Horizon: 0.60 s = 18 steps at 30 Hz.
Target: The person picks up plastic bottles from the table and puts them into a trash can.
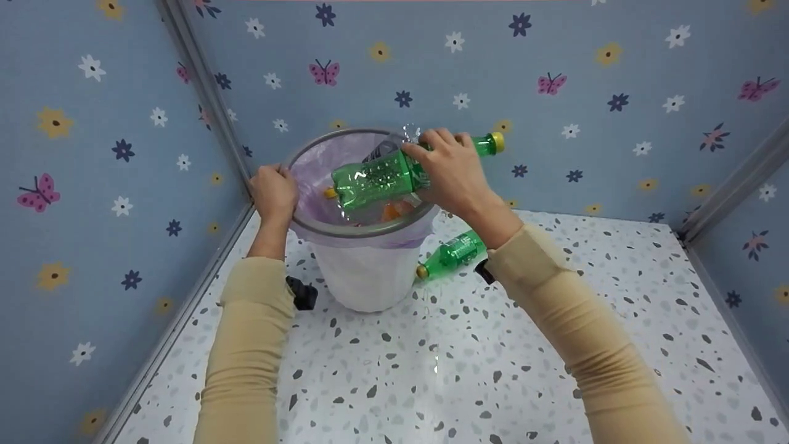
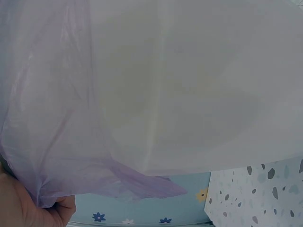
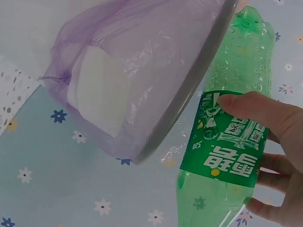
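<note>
A green plastic soda bottle (image 1: 373, 180) with a yellow cap lies slanted over the mouth of a white trash can (image 1: 370, 277), base toward the inside. My right hand (image 1: 453, 169) grips it around the labelled middle, and in the right wrist view the thumb presses on the green label (image 3: 222, 142). At the can's left side, my left hand (image 1: 275, 192) holds the grey rim (image 1: 363, 232) together with the purple trash bag (image 1: 314, 154). The left wrist view shows the fingers curled at the bag's edge (image 2: 52, 189).
Inside the can are an orange item (image 1: 394, 211), a yellow cap (image 1: 330, 193) and clear plastic, partly hidden. Another green bottle (image 1: 456, 251) lies on the speckled floor (image 1: 394, 376) to the can's right. Blue flowered panels (image 1: 585, 123) stand behind and at both sides.
</note>
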### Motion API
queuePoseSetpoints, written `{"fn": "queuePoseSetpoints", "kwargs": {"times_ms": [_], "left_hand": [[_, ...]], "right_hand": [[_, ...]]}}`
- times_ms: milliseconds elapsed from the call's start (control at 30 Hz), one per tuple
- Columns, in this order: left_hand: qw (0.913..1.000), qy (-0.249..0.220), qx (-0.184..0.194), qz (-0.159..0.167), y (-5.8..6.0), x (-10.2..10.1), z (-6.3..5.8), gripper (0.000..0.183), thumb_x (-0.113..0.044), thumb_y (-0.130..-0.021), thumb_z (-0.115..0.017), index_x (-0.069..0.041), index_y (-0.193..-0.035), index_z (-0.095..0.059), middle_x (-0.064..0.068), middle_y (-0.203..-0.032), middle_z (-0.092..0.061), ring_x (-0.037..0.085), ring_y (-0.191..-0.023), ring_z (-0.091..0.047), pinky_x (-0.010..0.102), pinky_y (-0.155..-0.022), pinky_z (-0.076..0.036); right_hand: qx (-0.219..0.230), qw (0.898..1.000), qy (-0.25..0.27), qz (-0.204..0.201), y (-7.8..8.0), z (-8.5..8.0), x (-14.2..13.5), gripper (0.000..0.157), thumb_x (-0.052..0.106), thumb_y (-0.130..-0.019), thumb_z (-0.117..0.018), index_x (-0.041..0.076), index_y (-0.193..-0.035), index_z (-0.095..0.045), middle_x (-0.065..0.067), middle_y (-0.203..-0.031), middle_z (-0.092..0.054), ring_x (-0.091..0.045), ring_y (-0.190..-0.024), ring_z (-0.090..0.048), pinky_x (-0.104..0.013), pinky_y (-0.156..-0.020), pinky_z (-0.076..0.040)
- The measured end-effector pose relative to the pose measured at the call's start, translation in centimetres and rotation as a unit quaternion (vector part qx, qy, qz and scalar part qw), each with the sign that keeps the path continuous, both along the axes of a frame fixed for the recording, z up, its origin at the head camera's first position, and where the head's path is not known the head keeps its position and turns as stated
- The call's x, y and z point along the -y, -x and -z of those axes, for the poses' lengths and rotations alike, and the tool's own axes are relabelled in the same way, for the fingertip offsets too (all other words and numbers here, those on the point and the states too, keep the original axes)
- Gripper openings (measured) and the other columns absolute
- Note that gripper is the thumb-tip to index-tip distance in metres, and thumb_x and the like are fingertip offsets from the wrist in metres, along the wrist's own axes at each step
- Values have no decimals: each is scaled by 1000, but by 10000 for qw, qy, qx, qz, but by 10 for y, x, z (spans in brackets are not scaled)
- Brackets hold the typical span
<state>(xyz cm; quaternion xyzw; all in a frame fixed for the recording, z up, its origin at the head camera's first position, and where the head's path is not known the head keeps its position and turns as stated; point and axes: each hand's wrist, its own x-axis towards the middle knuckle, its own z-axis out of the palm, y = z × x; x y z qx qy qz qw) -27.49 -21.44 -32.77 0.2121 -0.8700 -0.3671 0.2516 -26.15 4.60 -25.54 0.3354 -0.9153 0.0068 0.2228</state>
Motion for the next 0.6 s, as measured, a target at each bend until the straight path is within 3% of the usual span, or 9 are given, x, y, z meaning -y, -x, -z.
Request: {"fn": "queuePoseSetpoints", "kwargs": {"times_ms": [200, 367, 600], "left_hand": [[10000, 72, -42, 20, 0, 0, 0, 34, -9, -90, -37, -10, -57, -32, 1, -52, -29, 18, -55, -31, 29, -51, -26], [9999, 73, -82, -1, 0, 0, 0, 34, -9, -90, -38, -10, -57, -32, 1, -53, -29, 18, -55, -32, 29, -51, -26], [9999, 16, -103, 29, 0, 1, 0, 33, -9, -90, -38, -10, -57, -31, 1, -52, -27, 17, -52, -29, 29, -50, -25]], "right_hand": [[-82, 9989, -415, 195, 5, 1, 13, 65, 27, -66, -77, 16, -124, -50, -11, -115, -49, -27, -108, -42, -44, -83, -33], [-70, 9968, -729, 314, 8, 2, 25, 62, 27, -68, -76, 16, -123, -50, -11, -114, -49, -27, -106, -42, -43, -82, -33], [124, 9940, -1022, 372, 10, 8, 37, 77, 41, -58, -80, 14, -124, -49, -12, -119, -46, -29, -112, -38, -47, -89, -30]]}}
